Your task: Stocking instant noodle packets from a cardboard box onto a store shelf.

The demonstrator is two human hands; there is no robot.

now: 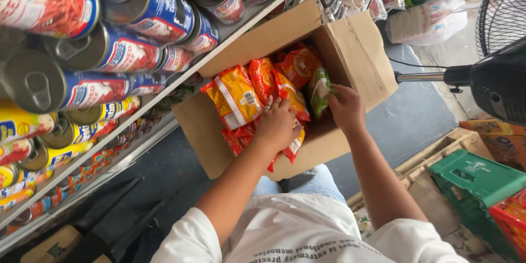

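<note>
An open cardboard box (pixel 356 49) on the floor holds several orange, red and yellow snack packets (pixel 235 96). Both my hands reach down into it. My left hand (pixel 275 123) is closed over orange packets near the box's middle, with a ring on one finger. My right hand (pixel 345 107) grips a green packet (pixel 319 90) at the right side of the pile, beside the box wall.
Shelves (pixel 181 79) at the left carry rows of blue, red and yellow cans (pixel 115 49). A standing fan (pixel 501 71) is at the right. A green plastic crate (pixel 474 178) and a wooden pallet (pixel 438 150) lie at the lower right. Bagged goods (pixel 427 19) sit beyond the box.
</note>
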